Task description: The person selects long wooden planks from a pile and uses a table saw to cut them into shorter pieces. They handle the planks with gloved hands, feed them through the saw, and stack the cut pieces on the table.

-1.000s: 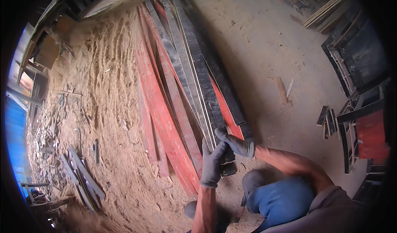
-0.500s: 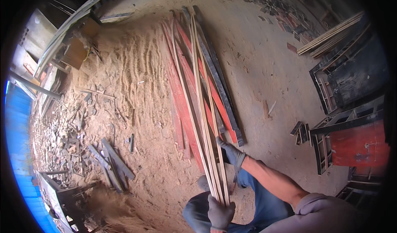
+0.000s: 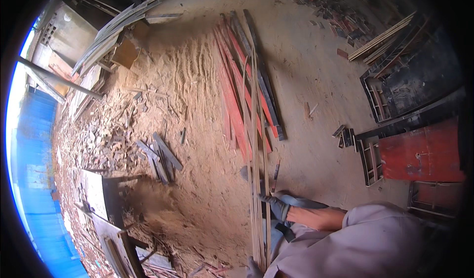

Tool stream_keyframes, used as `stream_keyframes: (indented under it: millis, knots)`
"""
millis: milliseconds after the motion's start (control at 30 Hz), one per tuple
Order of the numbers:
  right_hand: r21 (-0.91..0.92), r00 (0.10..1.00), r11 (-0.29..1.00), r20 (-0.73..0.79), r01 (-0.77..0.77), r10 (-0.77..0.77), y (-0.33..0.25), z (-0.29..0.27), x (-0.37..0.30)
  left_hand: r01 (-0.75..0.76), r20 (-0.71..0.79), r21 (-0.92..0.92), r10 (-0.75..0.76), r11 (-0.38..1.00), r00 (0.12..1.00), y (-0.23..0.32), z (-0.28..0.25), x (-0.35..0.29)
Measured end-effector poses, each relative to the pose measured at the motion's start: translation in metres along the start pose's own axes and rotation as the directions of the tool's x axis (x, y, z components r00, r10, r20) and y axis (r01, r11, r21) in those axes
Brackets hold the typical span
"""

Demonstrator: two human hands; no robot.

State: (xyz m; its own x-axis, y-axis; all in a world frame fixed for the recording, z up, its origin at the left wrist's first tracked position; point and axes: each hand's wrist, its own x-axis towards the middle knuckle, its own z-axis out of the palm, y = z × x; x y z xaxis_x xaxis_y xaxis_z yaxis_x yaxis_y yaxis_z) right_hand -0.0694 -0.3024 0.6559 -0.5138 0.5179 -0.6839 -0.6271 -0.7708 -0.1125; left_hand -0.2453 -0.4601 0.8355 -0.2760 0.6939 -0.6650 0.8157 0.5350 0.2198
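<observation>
Pale wood edges catch my eye first: a bundle of long boards, seen on edge, runs from the person in front of me out over the floor. The right hand, in a grey glove, has closed on the boards' right side partway along, its fingers lying against the nearest edge. The left hand, gloved too, is at the near end, on the boards' left side; most of it is cut off below, so I can't fairly tell how tightly its fingers are closed.

Beyond the hands, the far part of the bundle passes across a pile of red boards, and I cannot say whether the two touch. Along the pile's right side lie dark boards. A thin dark tool lies just right of the bundle, near the person's knees.

Off to the left, short grey planks rest on the sawdust, with a scatter of wood scraps behind them and a blue wall further out. Over on the right stand dark frames, one faced with a red panel.
</observation>
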Motion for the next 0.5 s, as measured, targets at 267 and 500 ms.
stream_keyframes:
  millis: [267,500]
  knots:
    - [0.127,0.971,0.991,0.238,-0.048,0.016,-0.016,-0.043,-0.027,0.011,0.312,-0.789,0.385,0.614,0.869,0.006,-0.018,-0.063]
    - [-0.073,0.989,0.986,-0.004,0.149,-0.15,-0.035,-0.017,-0.05,0.327,0.561,-0.77,0.337,0.548,0.756,0.007,-0.034,-0.06]
